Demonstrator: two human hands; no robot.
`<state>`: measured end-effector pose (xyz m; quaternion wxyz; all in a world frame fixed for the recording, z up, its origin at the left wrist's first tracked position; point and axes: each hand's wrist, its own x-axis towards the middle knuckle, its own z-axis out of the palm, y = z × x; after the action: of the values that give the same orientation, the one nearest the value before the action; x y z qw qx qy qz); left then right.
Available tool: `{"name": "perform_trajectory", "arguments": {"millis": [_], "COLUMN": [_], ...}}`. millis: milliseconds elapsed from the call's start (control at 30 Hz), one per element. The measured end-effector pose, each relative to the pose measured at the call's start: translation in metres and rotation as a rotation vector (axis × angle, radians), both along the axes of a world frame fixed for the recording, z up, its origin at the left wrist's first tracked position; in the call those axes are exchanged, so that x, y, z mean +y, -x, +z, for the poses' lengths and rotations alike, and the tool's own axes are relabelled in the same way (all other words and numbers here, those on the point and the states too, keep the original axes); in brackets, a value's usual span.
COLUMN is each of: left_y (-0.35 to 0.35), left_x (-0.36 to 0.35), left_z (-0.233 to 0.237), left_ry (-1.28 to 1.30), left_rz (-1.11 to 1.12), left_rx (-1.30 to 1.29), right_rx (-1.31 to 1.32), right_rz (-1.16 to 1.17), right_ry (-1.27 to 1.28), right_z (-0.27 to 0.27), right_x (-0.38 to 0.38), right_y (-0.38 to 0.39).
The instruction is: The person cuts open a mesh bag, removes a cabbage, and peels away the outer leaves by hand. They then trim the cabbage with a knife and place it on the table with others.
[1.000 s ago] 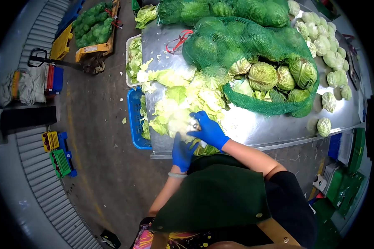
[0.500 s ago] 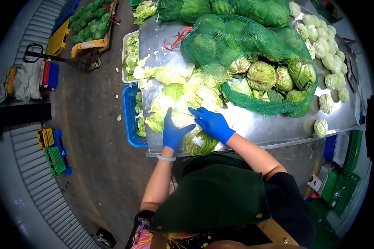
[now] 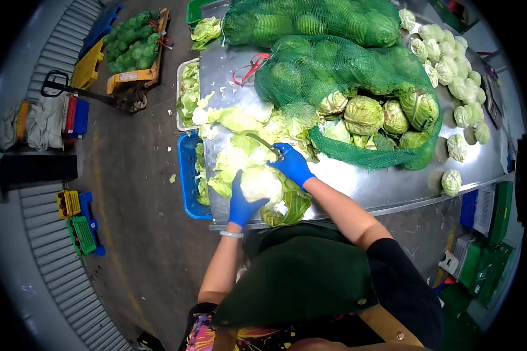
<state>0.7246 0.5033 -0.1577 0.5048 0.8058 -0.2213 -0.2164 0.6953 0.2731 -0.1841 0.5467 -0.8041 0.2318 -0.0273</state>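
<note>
My left hand [image 3: 244, 203], in a blue glove, is wrapped round the left side of a pale, peeled cabbage [image 3: 260, 185] near the table's front edge. In my right hand [image 3: 291, 163], also gloved in blue, is a knife [image 3: 262, 141]; its dark curved blade points left above the loose leaves. Just below the pale cabbage lie green outer leaves [image 3: 288, 209] with a white patch. Cut and torn leaves [image 3: 238, 119] are heaped beyond my hands.
An open green mesh sack [image 3: 334, 73] of cabbages lies behind to the right, with another sack [image 3: 310, 23] beyond. Peeled cabbages [image 3: 451, 64] gather at the far right. A blue crate [image 3: 190, 175] and a white bin [image 3: 182, 96] stand along the table's left side.
My right hand has lifted off the cabbage, and the knife in it now shows clearly, its blade swung up and left. My left hand stays at the cabbage. The view has shifted slightly.
</note>
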Motion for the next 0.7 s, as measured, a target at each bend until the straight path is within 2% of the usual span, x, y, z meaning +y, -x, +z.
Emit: {"name": "perform_trajectory", "arguments": {"millis": [33, 100, 167, 233, 267, 300, 333, 367, 433, 467, 500, 567, 633, 667, 700], "left_y": [0.006, 0.015, 0.02, 0.02, 0.025, 0.026, 0.024, 0.018, 0.01, 0.01, 0.01, 0.008, 0.017, 0.021, 0.022], "left_x": [0.005, 0.022, 0.033, 0.026, 0.014, -0.006, 0.002, 0.002, 0.013, 0.021, 0.035, 0.063, 0.056, 0.052, 0.046], "left_z": [-0.003, -0.006, -0.012, 0.003, 0.016, 0.046, 0.015, 0.017, 0.031, 0.033, 0.026, 0.004, 0.039, 0.046, 0.05], "left_ry": [-0.002, 0.001, -0.018, 0.118, 0.107, 0.098, 0.022, 0.025, 0.207, 0.208, 0.209, 0.48, 0.844, 0.741, 0.695], "left_rz": [0.003, 0.004, -0.001, 0.141, 0.321, 0.503, 0.522, 0.525, 0.483, 0.472, 0.474, 0.563, 0.661, 0.537, 0.476], "left_rx": [-0.004, 0.032, -0.026, 0.253, 0.422, 0.588, 0.474, 0.471, 0.698, 0.723, 0.71, 1.089, 1.312, 1.086, 0.967], "right_rx": [-0.004, 0.108, 0.086, 0.199, 0.121, 0.138, 0.135, 0.132, 0.053, 0.094, 0.009, 0.019, 0.116, 0.151, 0.232], "right_rz": [0.003, 0.135, 0.159, 0.227, 0.267, 0.249, 0.256, 0.259, 0.125, 0.084, 0.005, 0.047, 0.032, 0.098, 0.133], "right_ry": [-0.002, 0.197, 0.16, -0.074, -0.033, -0.038, 0.03, 0.098, 0.164, 0.17, 0.194, 0.24, 0.2, 0.179, 0.228], "right_z": [0.002, 0.01, 0.023, 0.042, 0.019, 0.024, 0.021, 0.015, 0.003, -0.001, -0.019, -0.023, -0.013, -0.001, 0.025], "right_x": [-0.004, -0.004, 0.003, 0.017, 0.03, 0.038, 0.04, 0.041, 0.035, 0.023, 0.015, -0.005, -0.02, -0.028, -0.026], "right_y": [-0.003, -0.008, -0.004, 0.005, 0.011, 0.016, 0.013, 0.011, 0.005, -0.001, -0.003, -0.006, -0.001, 0.002, 0.001]}}
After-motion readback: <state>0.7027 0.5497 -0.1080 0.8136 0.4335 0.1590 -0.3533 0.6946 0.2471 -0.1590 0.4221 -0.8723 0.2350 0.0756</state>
